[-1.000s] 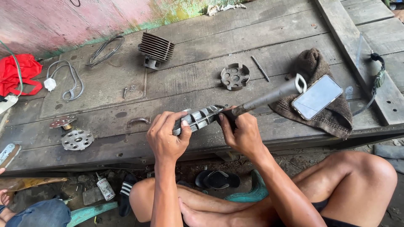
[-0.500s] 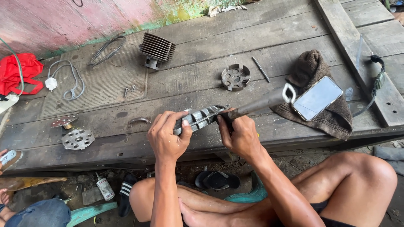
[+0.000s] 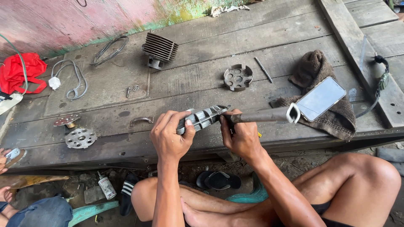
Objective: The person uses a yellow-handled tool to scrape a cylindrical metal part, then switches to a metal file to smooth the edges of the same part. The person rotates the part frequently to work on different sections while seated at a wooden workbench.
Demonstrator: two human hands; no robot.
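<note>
My left hand grips a grey ribbed metal casting and presses it against the front edge of the wooden platform. My right hand holds a long grey metal bar whose inner end meets the casting; the bar lies almost level, and its open square end points right. Both forearms reach up from my bare knees below the platform.
On the platform lie a finned engine cylinder, a round slotted metal part, a thin rod, a phone on a brown rag, two perforated discs, a white cable, and a red cloth. Sandals lie below.
The bar's far end has swung down from tilted up to the right to nearly level. My hands stay on the casting and the bar.
</note>
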